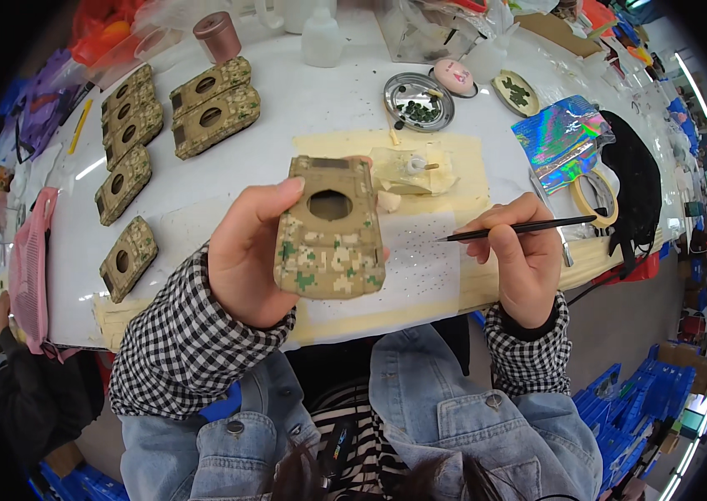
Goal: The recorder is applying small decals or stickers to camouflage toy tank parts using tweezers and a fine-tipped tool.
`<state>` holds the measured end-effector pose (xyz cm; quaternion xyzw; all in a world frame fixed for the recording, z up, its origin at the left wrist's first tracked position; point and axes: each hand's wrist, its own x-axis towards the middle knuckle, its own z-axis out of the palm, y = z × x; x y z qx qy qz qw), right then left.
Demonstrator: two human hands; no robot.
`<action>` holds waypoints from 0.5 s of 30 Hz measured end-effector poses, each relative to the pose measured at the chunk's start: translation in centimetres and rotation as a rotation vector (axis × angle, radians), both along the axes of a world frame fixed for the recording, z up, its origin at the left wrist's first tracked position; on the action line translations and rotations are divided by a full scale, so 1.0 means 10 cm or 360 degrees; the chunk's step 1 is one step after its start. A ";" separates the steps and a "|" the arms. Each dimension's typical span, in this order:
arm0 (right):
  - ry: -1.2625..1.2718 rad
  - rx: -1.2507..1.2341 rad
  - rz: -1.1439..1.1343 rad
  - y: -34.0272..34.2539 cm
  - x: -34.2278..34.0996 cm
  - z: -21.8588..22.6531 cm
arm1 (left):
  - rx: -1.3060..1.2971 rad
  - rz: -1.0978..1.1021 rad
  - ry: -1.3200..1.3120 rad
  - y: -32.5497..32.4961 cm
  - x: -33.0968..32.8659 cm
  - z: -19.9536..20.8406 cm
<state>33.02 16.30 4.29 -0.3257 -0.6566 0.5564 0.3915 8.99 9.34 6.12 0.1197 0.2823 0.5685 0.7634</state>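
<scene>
My left hand [247,250] grips a toy tank hull [333,255] in tan and green pixel camouflage, tilted up above the table. A round hole shows in its top, and most of my fingers are hidden beneath it. To its right, my right hand [527,255] pinches a slim black pointed tool [529,226]; whether it is a fine brush or tweezers I cannot make out. The tool's tip points left toward the hull but stays apart from it. Under the tip lies a white sheet [420,275] dotted with small dark specks.
Several similar hulls [216,123] stand at the left. Beyond my hands are a taped pad [470,171] with a small pot [414,164], a round metal tin [393,90] of dark green bits and a dish [499,82]. A tape roll [612,196] and a shiny pouch [558,142] lie right.
</scene>
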 end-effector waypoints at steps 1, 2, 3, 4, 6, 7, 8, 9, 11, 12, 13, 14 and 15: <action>0.0085 0.0026 -0.0024 0.00 -0.03 0.03 | -0.0024 -0.0053 0.0009 -0.01 0.01 0.03; 0.0233 -0.0001 0.0001 0.01 -0.05 0.05 | 0.0095 -0.0180 0.0005 -0.02 -0.03 0.00; 0.0251 -0.0003 0.0003 0.02 -0.07 0.08 | 0.0211 -0.0308 0.0001 -0.03 -0.07 -0.04; 0.0269 -0.0006 0.0008 0.02 -0.11 0.11 | 0.0213 -0.0343 0.0016 -0.04 -0.08 -0.03; 0.0307 -0.0015 0.0004 0.02 -0.20 0.18 | 0.0216 -0.0409 0.0046 -0.05 -0.09 0.02; 0.0325 -0.0044 0.0000 0.01 -0.23 0.18 | 0.0213 -0.0421 0.0049 -0.05 -0.09 0.02; 0.0342 -0.0074 -0.0004 0.01 -0.25 0.18 | 0.0210 -0.0431 0.0052 -0.06 -0.09 0.02; 0.0360 -0.0103 -0.0006 0.01 -0.27 0.17 | 0.0207 -0.0441 0.0055 -0.05 -0.09 0.02; 0.0354 -0.0110 -0.0011 0.01 -0.27 0.15 | 0.0185 -0.0443 0.0075 -0.05 -0.09 0.02; 0.0343 -0.0114 -0.0014 0.01 -0.26 0.14 | 0.0180 -0.0440 0.0077 -0.05 -0.09 0.02; 0.0332 -0.0123 -0.0011 0.01 -0.26 0.15 | 0.0172 -0.0429 0.0081 -0.06 -0.09 0.03; 0.0331 -0.0133 -0.0011 0.00 -0.26 0.16 | 0.0172 -0.0422 0.0089 -0.06 -0.08 0.04; 0.0328 -0.0144 -0.0012 0.00 -0.27 0.17 | 0.0171 -0.0415 0.0095 -0.07 -0.08 0.05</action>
